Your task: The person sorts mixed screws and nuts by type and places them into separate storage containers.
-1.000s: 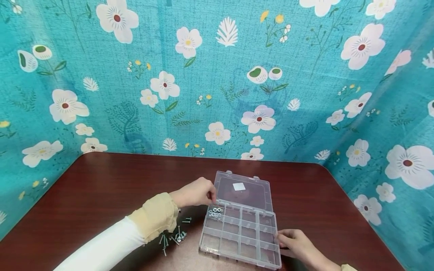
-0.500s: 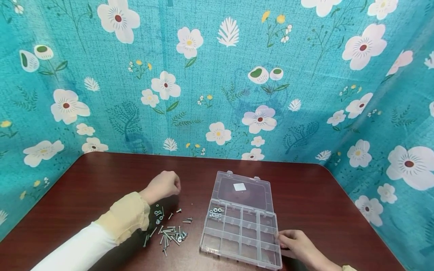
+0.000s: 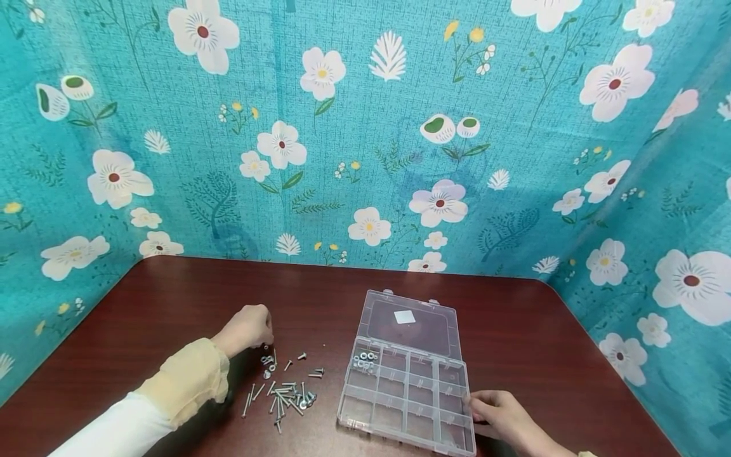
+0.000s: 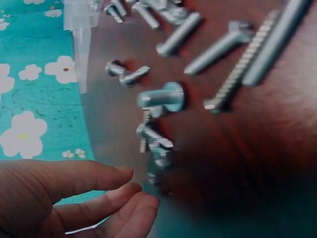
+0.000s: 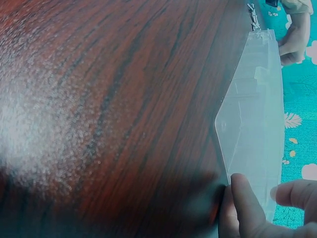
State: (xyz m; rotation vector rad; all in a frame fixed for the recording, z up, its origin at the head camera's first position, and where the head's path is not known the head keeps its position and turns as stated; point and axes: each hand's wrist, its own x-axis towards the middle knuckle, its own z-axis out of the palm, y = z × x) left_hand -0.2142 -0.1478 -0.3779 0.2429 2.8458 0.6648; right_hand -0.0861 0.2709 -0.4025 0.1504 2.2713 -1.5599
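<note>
Just beside a small cluster of nuts (image 3: 271, 367) on the table (image 3: 188, 304), left hand (image 3: 245, 329) with fingers lightly bent, a narrow gap between thumb and fingertips (contact with the nuts hard to tell). Nearer the front, a scatter of loose screws (image 3: 283, 398). Well to the right, an open clear box (image 3: 419, 368), lid (image 3: 428, 330) folded back, more nuts (image 3: 370, 357) in its far left compartment. Around its right side, right hand (image 3: 495, 412), wall pinched by thumb and fingers.
</note>
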